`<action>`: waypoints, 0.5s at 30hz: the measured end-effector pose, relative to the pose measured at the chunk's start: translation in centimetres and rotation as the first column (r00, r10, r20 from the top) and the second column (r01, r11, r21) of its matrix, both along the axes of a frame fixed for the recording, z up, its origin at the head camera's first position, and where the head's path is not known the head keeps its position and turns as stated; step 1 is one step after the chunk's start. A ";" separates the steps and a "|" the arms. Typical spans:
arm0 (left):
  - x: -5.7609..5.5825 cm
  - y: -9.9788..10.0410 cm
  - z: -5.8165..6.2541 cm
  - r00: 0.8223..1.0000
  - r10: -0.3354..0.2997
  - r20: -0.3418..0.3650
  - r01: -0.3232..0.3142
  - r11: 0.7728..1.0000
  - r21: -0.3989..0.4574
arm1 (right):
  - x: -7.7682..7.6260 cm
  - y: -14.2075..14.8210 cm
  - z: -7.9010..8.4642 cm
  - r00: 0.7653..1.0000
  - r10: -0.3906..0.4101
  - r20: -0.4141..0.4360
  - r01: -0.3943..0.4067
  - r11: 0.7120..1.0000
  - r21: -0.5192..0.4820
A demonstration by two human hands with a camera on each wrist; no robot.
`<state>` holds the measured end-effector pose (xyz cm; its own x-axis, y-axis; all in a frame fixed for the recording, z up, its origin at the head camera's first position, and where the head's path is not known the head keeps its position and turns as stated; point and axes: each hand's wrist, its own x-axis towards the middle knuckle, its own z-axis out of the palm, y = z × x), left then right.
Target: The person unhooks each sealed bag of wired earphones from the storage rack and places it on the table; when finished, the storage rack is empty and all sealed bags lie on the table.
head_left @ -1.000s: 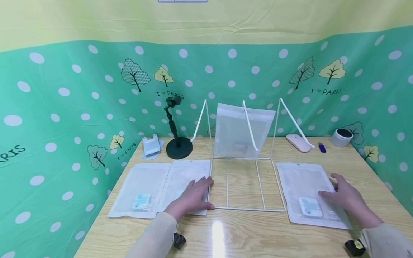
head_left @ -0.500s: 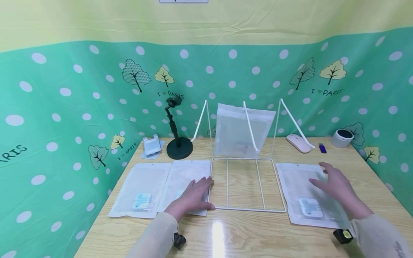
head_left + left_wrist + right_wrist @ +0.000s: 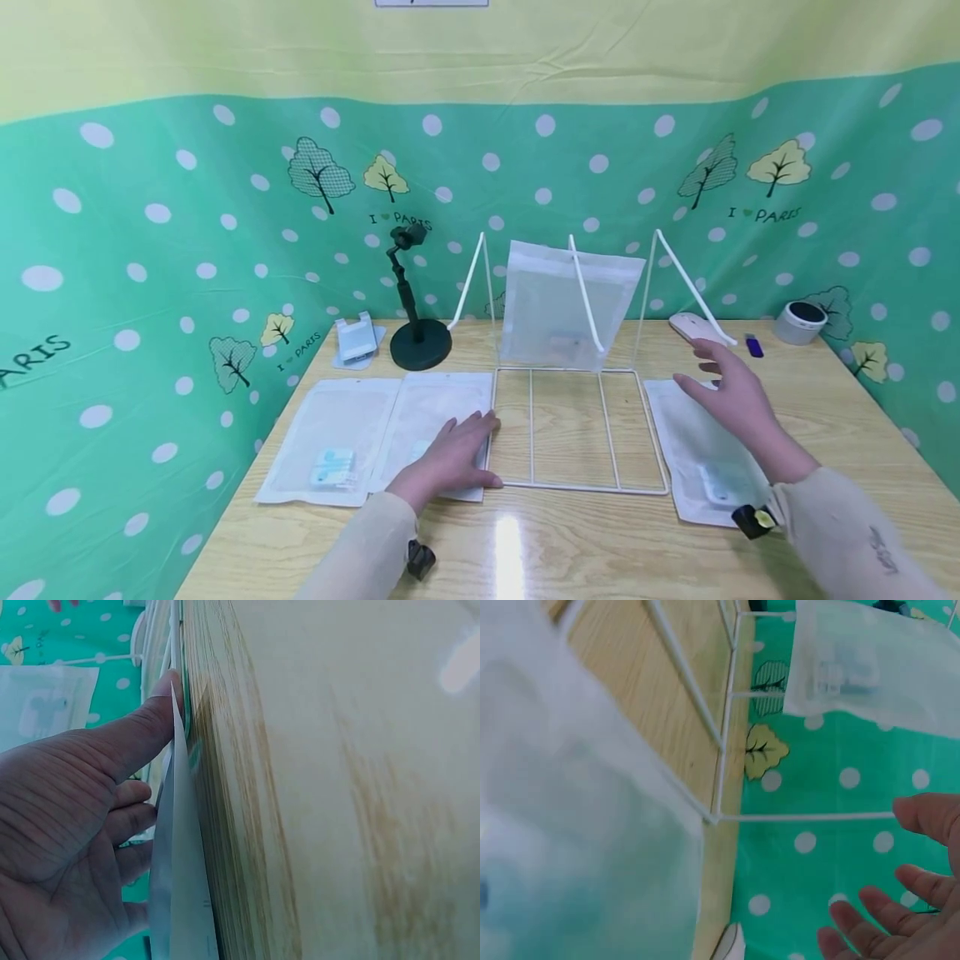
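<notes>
In the head view my left hand [image 3: 450, 462] lies fingers spread over a white translucent pouch [image 3: 442, 400], its thumb and fingertips at the left side of a white wire rack [image 3: 585, 487]. The left wrist view shows the left thumb [image 3: 139, 735] against a pale sheet edge. My right hand [image 3: 731, 404] hovers with parted fingers above another pouch [image 3: 675, 425], holding nothing. A third pouch [image 3: 555, 308] hangs on the rack's middle arm. At far left lies one more pouch [image 3: 330, 425] with a small white-and-blue item inside.
A black stand [image 3: 420, 343] and a pale blue-grey folding holder [image 3: 356, 340] stand back left. Back right are a pink mouse [image 3: 686, 325], a purple USB stick [image 3: 753, 346] and a white cylinder [image 3: 800, 323]. Two outer rack arms jut forward above the table [image 3: 570, 550].
My right hand has moved left and away from me, from the right pouch's right edge to above its upper part. The left hand has stayed in place.
</notes>
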<state>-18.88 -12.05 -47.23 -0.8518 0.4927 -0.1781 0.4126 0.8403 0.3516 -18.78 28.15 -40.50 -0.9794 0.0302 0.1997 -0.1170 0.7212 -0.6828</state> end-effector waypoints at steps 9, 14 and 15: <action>0.0 0.1 0.1 1.000 0.007 -0.009 -0.007 1.000 -0.013 | -1.6 -3.0 1.0 0.983 0.150 -0.107 -0.169 0.968 -0.187; 0.0 0.2 0.1 1.000 0.007 -0.012 -0.007 1.000 -0.018 | -2.4 -4.3 1.5 0.971 0.224 -0.080 -0.238 0.929 -0.284; -0.1 0.2 0.1 1.000 0.006 -0.013 -0.006 1.000 -0.020 | -2.6 -4.6 1.6 0.970 0.235 -0.067 -0.244 0.921 -0.304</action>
<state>-18.94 -11.85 -47.17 -0.8572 0.4837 -0.1766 0.4117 0.8498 0.3291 -21.38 23.58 -38.89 -0.9591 -0.1398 0.2463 -0.2827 0.4241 -0.8604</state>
